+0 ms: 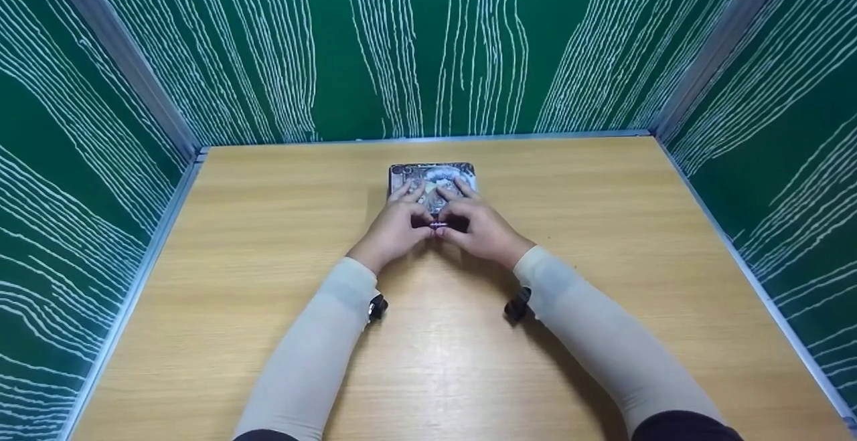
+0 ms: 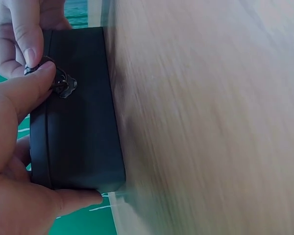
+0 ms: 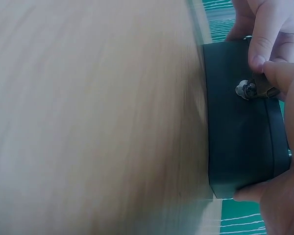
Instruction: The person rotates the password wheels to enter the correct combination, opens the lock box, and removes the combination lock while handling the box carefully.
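A small dark box [image 2: 83,127] with a pictured lid [image 1: 450,174] sits on the table. On its near face is a metal latch [image 3: 249,90]. My left hand [image 1: 396,228] and my right hand [image 1: 483,228] hold the box from either side, some fingers laid over the lid. Both thumbs meet at the latch, the index fingers bent toward it from above. The left thumb [image 2: 41,78] touches the latch's loop, and the right thumb [image 3: 280,76] lies against its flap. Whether the latch is fastened cannot be told, since the thumbs partly cover it.
The box stands toward the far part of a wooden table [image 1: 435,361]. Green walls with wavy white lines [image 1: 428,53] rise behind it and on both sides, along a grey metal edging [image 1: 535,136]. A dark wrist camera [image 1: 377,308] sits on the left sleeve.
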A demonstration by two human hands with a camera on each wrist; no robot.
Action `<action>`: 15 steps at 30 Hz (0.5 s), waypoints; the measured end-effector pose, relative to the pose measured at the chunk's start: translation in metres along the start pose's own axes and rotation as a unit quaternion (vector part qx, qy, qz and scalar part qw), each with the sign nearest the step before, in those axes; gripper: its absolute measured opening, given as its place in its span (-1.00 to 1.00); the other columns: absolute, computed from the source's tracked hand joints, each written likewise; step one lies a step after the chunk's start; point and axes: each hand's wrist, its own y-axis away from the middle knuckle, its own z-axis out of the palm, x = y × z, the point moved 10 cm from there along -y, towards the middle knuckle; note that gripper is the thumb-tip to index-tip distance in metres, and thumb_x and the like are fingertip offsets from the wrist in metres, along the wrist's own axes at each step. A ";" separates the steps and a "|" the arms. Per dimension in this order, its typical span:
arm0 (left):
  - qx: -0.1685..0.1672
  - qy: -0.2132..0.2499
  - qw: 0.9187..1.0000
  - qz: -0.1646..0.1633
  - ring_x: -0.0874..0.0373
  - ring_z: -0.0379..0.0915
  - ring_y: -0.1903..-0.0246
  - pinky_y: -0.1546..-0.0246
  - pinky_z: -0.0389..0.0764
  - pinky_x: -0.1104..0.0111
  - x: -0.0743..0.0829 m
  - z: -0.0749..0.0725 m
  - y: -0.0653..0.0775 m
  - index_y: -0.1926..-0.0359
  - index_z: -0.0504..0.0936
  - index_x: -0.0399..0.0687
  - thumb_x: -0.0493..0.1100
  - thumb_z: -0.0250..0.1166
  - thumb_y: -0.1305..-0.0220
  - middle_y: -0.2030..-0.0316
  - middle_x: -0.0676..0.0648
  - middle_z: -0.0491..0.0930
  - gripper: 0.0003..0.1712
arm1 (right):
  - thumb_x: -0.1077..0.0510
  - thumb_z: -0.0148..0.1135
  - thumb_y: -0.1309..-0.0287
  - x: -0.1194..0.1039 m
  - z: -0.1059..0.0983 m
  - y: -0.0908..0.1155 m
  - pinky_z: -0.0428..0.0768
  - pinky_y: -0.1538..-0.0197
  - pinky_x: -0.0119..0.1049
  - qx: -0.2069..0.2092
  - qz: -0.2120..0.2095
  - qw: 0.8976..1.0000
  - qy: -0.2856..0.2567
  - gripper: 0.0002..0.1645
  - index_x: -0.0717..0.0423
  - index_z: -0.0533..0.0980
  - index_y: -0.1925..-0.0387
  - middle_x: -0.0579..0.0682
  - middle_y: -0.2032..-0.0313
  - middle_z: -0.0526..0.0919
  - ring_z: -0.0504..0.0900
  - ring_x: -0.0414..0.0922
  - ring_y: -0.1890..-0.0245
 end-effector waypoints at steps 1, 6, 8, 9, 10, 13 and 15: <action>0.000 0.002 1.000 -0.002 -0.12 -0.23 -0.88 -0.87 -0.09 -0.14 0.000 0.000 0.000 0.09 0.90 0.02 -0.13 0.62 -0.40 -0.80 -0.03 0.17 -0.88 | 0.03 0.54 -0.48 0.000 0.000 0.000 0.00 -0.83 0.39 0.000 0.000 1.000 -0.001 -0.78 0.00 0.74 -0.02 0.05 -0.74 0.32 -0.07 0.25 -0.87; 0.003 0.004 1.000 -0.004 -0.12 -0.22 -0.88 -0.87 -0.09 -0.13 -0.002 0.000 0.000 0.10 0.90 0.03 -0.11 0.63 -0.40 -0.80 0.00 0.17 -0.88 | 0.02 0.56 -0.47 -0.002 0.000 0.000 0.03 -0.82 0.39 0.004 -0.010 1.000 0.002 -0.76 0.00 0.74 -0.03 0.07 -0.73 0.33 -0.05 0.26 -0.87; 0.004 0.000 1.000 -0.003 -0.12 -0.21 -0.88 -0.87 -0.10 -0.13 -0.002 0.000 0.000 0.10 0.90 0.03 -0.10 0.64 -0.39 -0.79 0.00 0.19 -0.86 | 0.02 0.56 -0.47 -0.003 0.000 0.000 0.03 -0.83 0.38 0.005 -0.015 1.000 0.004 -0.75 0.02 0.74 -0.03 0.09 -0.73 0.34 -0.04 0.28 -0.86; 0.005 -0.001 1.000 -0.003 -0.12 -0.20 -0.88 -0.87 -0.10 -0.12 -0.002 0.000 0.000 0.10 0.91 0.03 -0.10 0.64 -0.39 -0.79 0.01 0.19 -0.86 | 0.02 0.57 -0.47 -0.003 0.000 0.000 0.03 -0.83 0.39 0.005 -0.019 1.000 0.005 -0.75 0.02 0.75 -0.03 0.10 -0.72 0.35 -0.04 0.29 -0.86; 0.005 -0.003 1.000 -0.003 -0.12 -0.20 -0.88 -0.88 -0.10 -0.11 -0.002 0.000 0.000 0.10 0.91 0.02 -0.10 0.65 -0.39 -0.79 0.01 0.20 -0.86 | 0.02 0.57 -0.46 -0.004 0.000 0.000 0.03 -0.83 0.40 0.005 -0.022 1.000 0.005 -0.75 0.03 0.75 -0.03 0.11 -0.71 0.36 -0.03 0.30 -0.86; 0.003 -0.005 1.000 -0.006 -0.11 -0.20 -0.88 -0.88 -0.10 -0.12 -0.003 0.000 0.000 0.10 0.90 0.03 -0.09 0.65 -0.39 -0.79 0.02 0.19 -0.86 | 0.03 0.57 -0.46 -0.004 0.000 0.000 0.01 -0.83 0.41 0.005 -0.024 1.000 0.006 -0.76 0.04 0.77 -0.02 0.11 -0.71 0.37 -0.02 0.31 -0.85; 0.001 -0.004 1.000 -0.008 -0.10 -0.22 -0.88 -0.88 -0.10 -0.13 -0.002 0.000 0.000 0.10 0.90 0.03 -0.10 0.64 -0.39 -0.80 0.03 0.18 -0.86 | 0.02 0.57 -0.45 -0.003 0.000 0.000 0.00 -0.82 0.43 0.006 -0.023 1.000 0.006 -0.76 0.03 0.77 -0.01 0.11 -0.71 0.37 -0.03 0.31 -0.86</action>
